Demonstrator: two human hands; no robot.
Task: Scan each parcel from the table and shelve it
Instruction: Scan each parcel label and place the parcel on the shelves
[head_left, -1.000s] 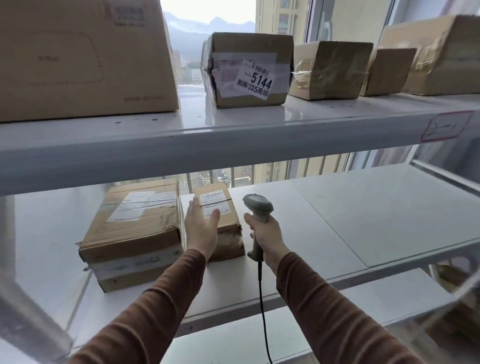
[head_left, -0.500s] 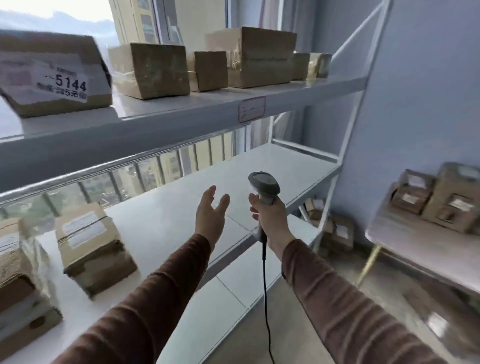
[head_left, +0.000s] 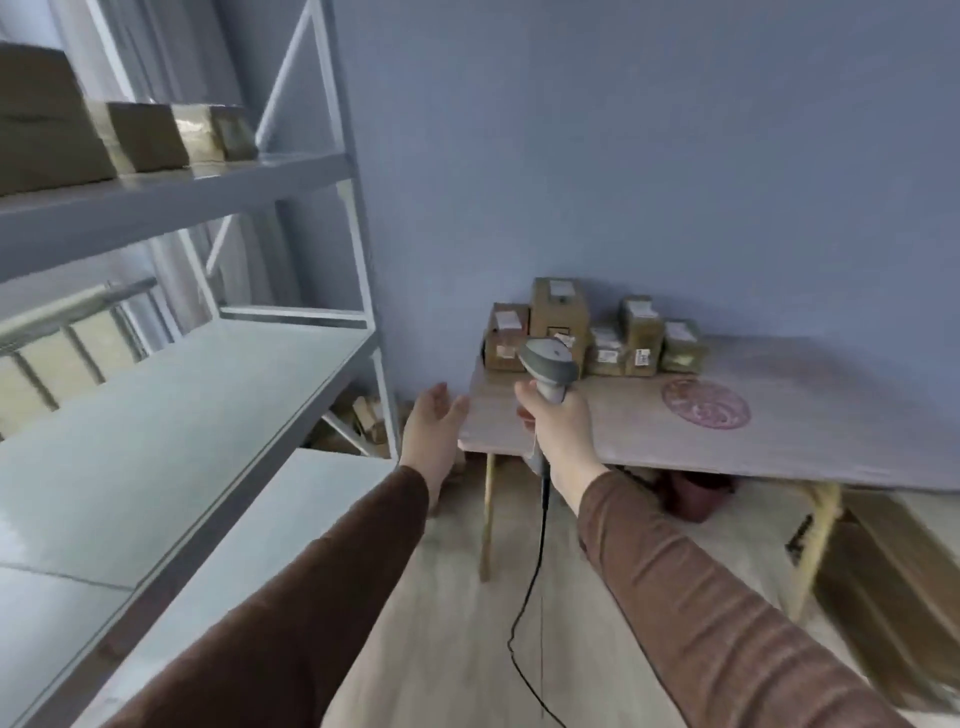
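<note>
Head view. The right hand (head_left: 558, 423), in a brown sleeve, grips the handle of a grey corded handheld barcode scanner (head_left: 549, 370), whose head stands upright above the fist while its black cable (head_left: 530, 587) hangs toward the pale wooden floor (head_left: 441, 623). The left hand (head_left: 434, 434) is empty, fingers straight and relaxed, palm turned toward the scanner, just beside the near left corner of the pale wooden bench (head_left: 779, 447). A cluster of small brown cardboard parcels with white labels (head_left: 592, 332) stands at the back of the bench against the blue wall (head_left: 623, 156), beyond both hands and touched by neither. At left rises a white metal shelving unit (head_left: 182, 395); its upper shelf carries further brown cardboard boxes (head_left: 145, 137).
</note>
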